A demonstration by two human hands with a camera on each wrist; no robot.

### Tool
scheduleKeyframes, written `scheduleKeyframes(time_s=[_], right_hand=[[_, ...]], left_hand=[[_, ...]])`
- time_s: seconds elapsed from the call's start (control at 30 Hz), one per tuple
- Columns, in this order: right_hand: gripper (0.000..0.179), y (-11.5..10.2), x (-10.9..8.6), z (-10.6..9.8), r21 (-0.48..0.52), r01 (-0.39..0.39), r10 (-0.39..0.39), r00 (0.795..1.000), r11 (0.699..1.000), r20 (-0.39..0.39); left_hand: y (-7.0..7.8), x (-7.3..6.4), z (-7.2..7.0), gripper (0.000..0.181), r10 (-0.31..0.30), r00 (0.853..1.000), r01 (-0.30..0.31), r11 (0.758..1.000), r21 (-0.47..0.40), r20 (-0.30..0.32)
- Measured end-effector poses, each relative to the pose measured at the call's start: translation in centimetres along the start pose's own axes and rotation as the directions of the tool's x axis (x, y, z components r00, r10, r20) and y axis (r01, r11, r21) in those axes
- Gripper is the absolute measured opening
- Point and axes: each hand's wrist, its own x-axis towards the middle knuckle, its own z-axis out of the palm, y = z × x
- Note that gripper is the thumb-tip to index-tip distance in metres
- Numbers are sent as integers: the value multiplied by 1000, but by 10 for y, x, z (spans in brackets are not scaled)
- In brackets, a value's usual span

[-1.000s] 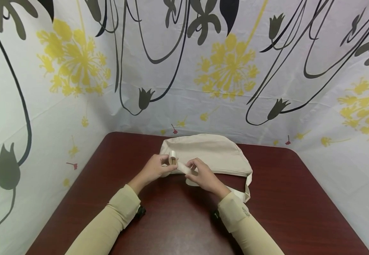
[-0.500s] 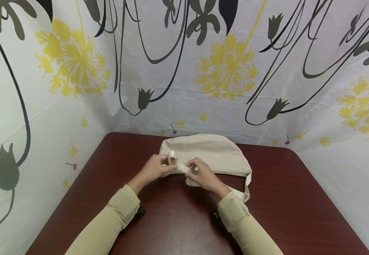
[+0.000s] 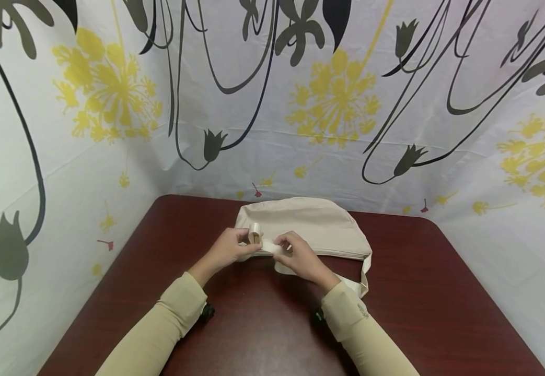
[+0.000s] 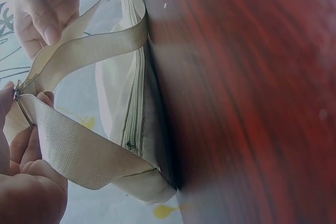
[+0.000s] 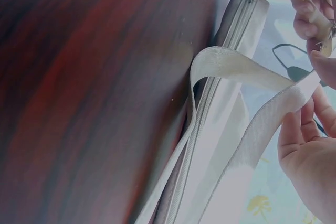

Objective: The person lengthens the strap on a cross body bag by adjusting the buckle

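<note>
A cream fabric bag [image 3: 307, 222] with a zipper [image 4: 135, 98] along its edge lies toward the back of the table. My left hand [image 3: 226, 246] holds a metal strap buckle [image 4: 22, 107] with the bag's webbing strap [image 4: 86, 150] running through it. The strap loops up on either side of the buckle. Just to the right, my right hand [image 3: 302, 258] pinches the strap between thumb and fingers. In the right wrist view, a long loop of strap hangs from those fingers beside the zipper. The palm side partly hides the left fingers' grip in the head view.
The dark red wooden table [image 3: 253, 324] reaches toward me under both forearms. A white curtain [image 3: 263, 104] with yellow and grey plant prints hangs around its back and sides. More strap [image 3: 365, 274] trails off the bag's right end onto the table.
The strap between my hands now bends a little differently, and my right fingertips have shifted slightly upward. My left hand and the bag stay where they were.
</note>
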Motion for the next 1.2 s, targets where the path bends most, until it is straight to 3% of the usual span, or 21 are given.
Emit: scheduleKeyframes(time_s=[1.2], right_hand=[[27,-12,5,-1,39,25,-25,1000,999,-13]], left_hand=[[0,0,2,27,-14,1000,15,999,-39,25]])
